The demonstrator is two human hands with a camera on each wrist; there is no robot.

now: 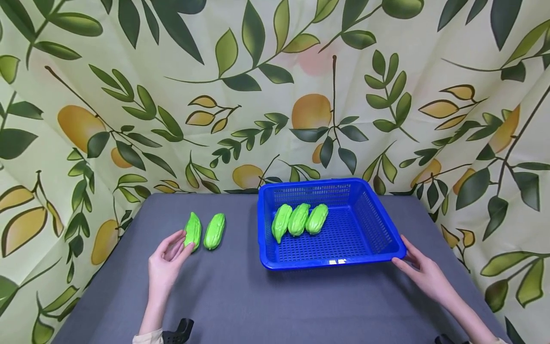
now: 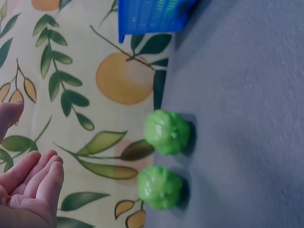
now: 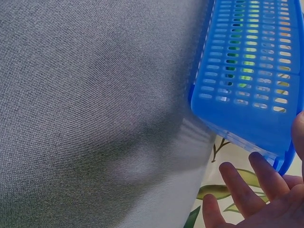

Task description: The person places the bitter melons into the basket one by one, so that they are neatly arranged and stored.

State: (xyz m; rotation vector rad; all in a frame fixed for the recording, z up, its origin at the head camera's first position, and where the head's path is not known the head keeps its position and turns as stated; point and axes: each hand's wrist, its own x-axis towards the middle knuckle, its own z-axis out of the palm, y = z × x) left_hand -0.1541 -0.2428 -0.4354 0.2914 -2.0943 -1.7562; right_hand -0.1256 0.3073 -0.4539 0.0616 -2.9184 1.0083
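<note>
Nearest its own camera, the left hand (image 1: 165, 260) has its thumb and fingers apart and holds nothing. Its tips are close to the pointy green vegetable (image 1: 195, 227), with a small gap seen from the wrist. This one lies on the grey table (image 1: 279, 306), left of the basket. It is bright, shiny and bumpy, with long ridges and a sharp tip at the far end. Just beside it lies the rounder green vegetable (image 1: 214, 232), lined up almost the same way. The right hand (image 1: 425, 274) pinches the near right corner of the blue basket (image 1: 296, 263), thumb on one side and fingers on the other. Three green vegetables (image 1: 298, 220) lie side by side in the basket's left half, and its floor full of holes shows to their right. A strip of table shows between the loose pair and the basket, and a wide stretch in front. The basket's far edge is near the leafy cloth (image 1: 266, 100), which also hangs at both sides.
</note>
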